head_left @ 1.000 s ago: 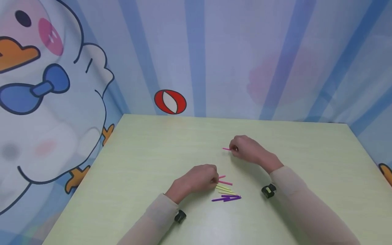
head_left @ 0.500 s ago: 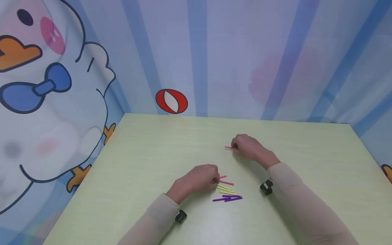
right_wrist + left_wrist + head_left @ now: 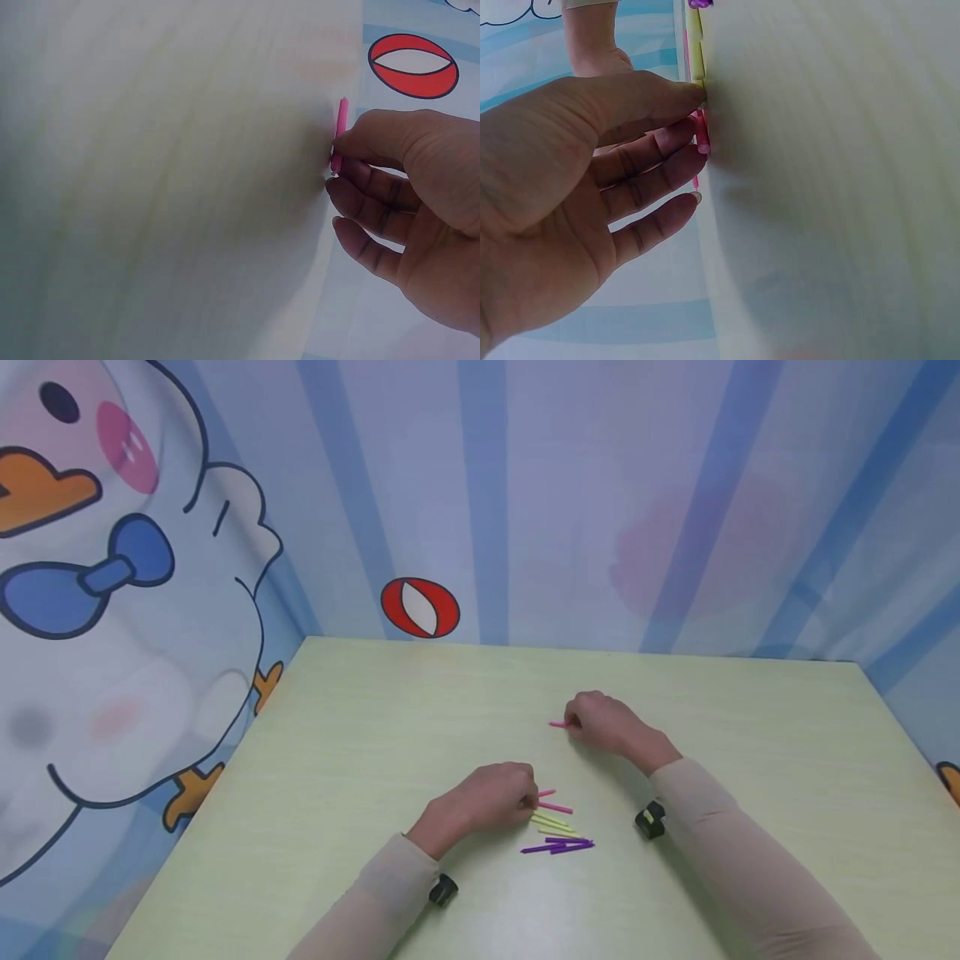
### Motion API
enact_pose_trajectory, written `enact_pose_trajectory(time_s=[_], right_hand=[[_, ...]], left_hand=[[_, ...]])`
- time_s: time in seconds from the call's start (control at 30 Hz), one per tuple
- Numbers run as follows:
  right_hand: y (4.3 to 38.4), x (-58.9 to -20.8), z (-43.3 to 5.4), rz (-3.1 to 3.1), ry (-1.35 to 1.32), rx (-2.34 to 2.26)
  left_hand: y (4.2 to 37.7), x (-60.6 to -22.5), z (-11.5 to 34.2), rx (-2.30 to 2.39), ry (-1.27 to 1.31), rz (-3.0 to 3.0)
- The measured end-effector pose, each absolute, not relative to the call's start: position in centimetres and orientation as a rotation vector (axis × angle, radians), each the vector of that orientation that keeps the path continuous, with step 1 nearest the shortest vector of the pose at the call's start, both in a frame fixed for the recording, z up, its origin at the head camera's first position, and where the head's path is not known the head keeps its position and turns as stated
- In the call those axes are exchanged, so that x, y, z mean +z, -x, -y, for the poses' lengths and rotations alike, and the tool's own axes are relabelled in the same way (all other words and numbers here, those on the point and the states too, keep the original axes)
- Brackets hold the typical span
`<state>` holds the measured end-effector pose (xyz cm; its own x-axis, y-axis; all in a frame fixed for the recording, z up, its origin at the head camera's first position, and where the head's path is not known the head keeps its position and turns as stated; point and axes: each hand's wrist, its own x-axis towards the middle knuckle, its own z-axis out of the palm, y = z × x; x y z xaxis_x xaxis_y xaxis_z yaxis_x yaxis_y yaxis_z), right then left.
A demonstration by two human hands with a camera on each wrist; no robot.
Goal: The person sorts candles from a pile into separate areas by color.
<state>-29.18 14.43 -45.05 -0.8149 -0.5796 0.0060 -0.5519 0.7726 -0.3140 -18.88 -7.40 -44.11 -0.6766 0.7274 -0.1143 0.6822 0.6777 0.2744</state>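
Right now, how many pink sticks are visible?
3: one pink stick pinched by the right hand; a second stick and third stick at the left hand, which may hide more.

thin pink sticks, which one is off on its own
The thin pink stick the right hand pinches; the other pink sticks are at the left hand.

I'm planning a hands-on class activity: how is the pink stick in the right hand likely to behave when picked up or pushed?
The pink stick is probably stiff, as it looks straight along its length. It's likely light, being so slim beside the right hand pinching it. Pushed sideways, it might roll, since it looks narrow and rod-like.
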Motion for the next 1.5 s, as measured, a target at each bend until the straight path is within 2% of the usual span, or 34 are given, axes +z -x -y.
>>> enact_pose_trajectory(time_s=[0.83,1.13,1.5], right_hand=[[28.1,-45.1,-14.6,-2.892,0.931,-0.453],[26.0,-43.4,-14.4,-2.926,0.956,-0.443],[22.6,-43.4,-14.7,-2.931,1.019,-0.423]], left_hand=[[18.9,-44.7,7.4,0.327,-1.115,-2.683],[19.0,-44.6,7.4,0.314,-1.073,-2.683],[19.0,-44.4,7.2,0.336,-1.054,-2.676]])
